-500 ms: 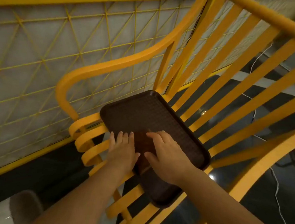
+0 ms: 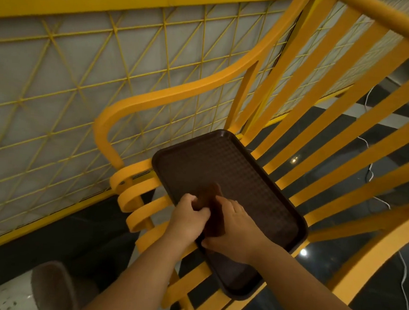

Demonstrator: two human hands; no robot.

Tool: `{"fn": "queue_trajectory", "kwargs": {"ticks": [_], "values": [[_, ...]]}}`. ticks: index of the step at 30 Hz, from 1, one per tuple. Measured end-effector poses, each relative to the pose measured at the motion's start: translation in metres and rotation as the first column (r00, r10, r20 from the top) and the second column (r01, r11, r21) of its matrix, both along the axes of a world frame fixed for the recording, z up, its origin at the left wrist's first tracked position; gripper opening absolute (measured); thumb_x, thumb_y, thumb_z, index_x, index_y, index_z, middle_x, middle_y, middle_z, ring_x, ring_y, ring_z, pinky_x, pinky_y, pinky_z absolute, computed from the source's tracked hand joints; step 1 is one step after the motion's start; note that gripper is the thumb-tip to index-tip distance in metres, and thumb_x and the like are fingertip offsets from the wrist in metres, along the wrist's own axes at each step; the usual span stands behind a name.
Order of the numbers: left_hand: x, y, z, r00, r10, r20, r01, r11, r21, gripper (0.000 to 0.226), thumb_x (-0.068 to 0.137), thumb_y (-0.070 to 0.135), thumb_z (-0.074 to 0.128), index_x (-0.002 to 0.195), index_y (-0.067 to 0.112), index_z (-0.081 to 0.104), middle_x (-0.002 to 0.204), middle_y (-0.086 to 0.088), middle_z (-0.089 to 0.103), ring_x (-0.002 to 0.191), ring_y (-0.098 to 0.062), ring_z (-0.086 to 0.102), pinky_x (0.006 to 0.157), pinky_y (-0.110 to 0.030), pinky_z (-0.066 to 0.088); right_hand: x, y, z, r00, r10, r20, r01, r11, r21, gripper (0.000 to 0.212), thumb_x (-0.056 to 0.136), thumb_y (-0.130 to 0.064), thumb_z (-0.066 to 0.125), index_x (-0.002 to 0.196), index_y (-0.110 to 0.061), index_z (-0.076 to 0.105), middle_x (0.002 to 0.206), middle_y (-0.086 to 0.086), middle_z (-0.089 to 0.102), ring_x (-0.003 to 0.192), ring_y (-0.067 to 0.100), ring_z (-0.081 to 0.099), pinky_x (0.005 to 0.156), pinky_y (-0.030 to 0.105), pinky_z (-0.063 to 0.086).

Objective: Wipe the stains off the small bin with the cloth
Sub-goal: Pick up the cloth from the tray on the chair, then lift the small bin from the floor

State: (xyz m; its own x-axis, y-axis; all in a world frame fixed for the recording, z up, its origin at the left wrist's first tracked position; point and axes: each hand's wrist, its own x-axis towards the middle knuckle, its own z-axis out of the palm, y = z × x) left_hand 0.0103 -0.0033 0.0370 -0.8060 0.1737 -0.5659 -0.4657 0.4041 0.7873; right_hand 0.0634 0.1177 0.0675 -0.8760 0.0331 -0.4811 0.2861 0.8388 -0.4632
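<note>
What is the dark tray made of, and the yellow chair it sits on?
The tray looks like hard brown plastic: its floor has a fine moulded bumpy grid and a smooth raised rim. The chair could be painted wood or metal: its flat slats have an even matte yellow coat with no grain showing, so I can't tell which.

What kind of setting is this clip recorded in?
Probably a cafeteria or food-court seating area, though that is a guess. A brown textured serving tray lies on a yellow slatted chair, a yellow wire-mesh partition runs behind it, and the floor is dark and glossy.
</note>
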Motion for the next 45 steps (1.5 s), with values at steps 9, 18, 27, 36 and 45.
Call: {"fn": "queue_trajectory", "kwargs": {"ticks": [9,18,27,36,45], "values": [[0.008,-0.054,0.05,0.935,0.348,0.06,-0.353,0.913,0.205,0.053,0.079,0.042,0.071,0.123,0.026,0.045,0.111,0.0,0.058,0.092,-0.013,0.061,0.055,-0.021,0.047,-0.005,-0.046,0.01,0.969,-0.181,-0.166,0.122,0.941,-0.315,0.047,0.092,-0.013,0.053,0.135,-0.031,0.045,0.118,-0.009,0.061,0.102,0.005,0.06,0.084,0.022,0.052],[0.046,-0.193,0.038,0.899,0.098,0.426,-0.367,0.701,0.612,0.057,0.075,0.051,0.068,0.124,0.024,0.057,0.116,-0.009,0.069,0.104,-0.026,0.067,0.076,-0.037,0.055,-0.003,-0.144,0.025,0.889,-0.326,0.321,0.446,0.466,-0.764,0.027,0.087,-0.039,0.062,0.107,-0.023,0.067,0.104,0.001,0.072,0.092,0.017,0.069,0.078,0.03,0.054],[0.089,-0.268,0.012,0.712,0.662,0.235,-0.679,0.565,0.468,0.027,0.087,0.02,0.064,0.114,0.017,0.059,0.107,-0.01,0.07,0.095,-0.026,0.069,0.068,-0.04,0.058,0.021,-0.232,0.013,0.949,-0.275,0.153,0.295,0.607,-0.738,0.015,0.094,-0.021,0.056,0.097,-0.031,0.065,0.094,-0.01,0.07,0.087,0.008,0.066,0.065,0.016,0.052],[0.139,-0.322,0.017,0.654,0.728,-0.206,-0.688,0.686,0.238,0.025,0.089,0.031,0.061,0.113,0.027,0.058,0.105,0.005,0.066,0.093,-0.008,0.064,0.072,-0.025,0.057,0.06,-0.322,-0.026,0.961,-0.139,-0.24,-0.038,0.792,-0.61,0.036,0.095,-0.021,0.05,0.129,-0.036,0.049,0.109,-0.018,0.063,0.102,-0.002,0.059,0.087,0.021,0.051],[0.173,-0.333,0.018,0.619,0.728,0.294,-0.738,0.411,0.535,0.055,0.093,0.058,0.019,0.143,0.037,0.033,0.136,-0.015,0.053,0.121,-0.028,0.052,0.101,-0.043,0.035,0.099,-0.367,-0.062,1.0,0.0,0.024,0.019,0.598,-0.801,0.041,0.093,-0.044,0.049,0.132,-0.042,0.04,0.119,-0.01,0.062,0.107,0.002,0.06,0.089,0.026,0.049]]}}
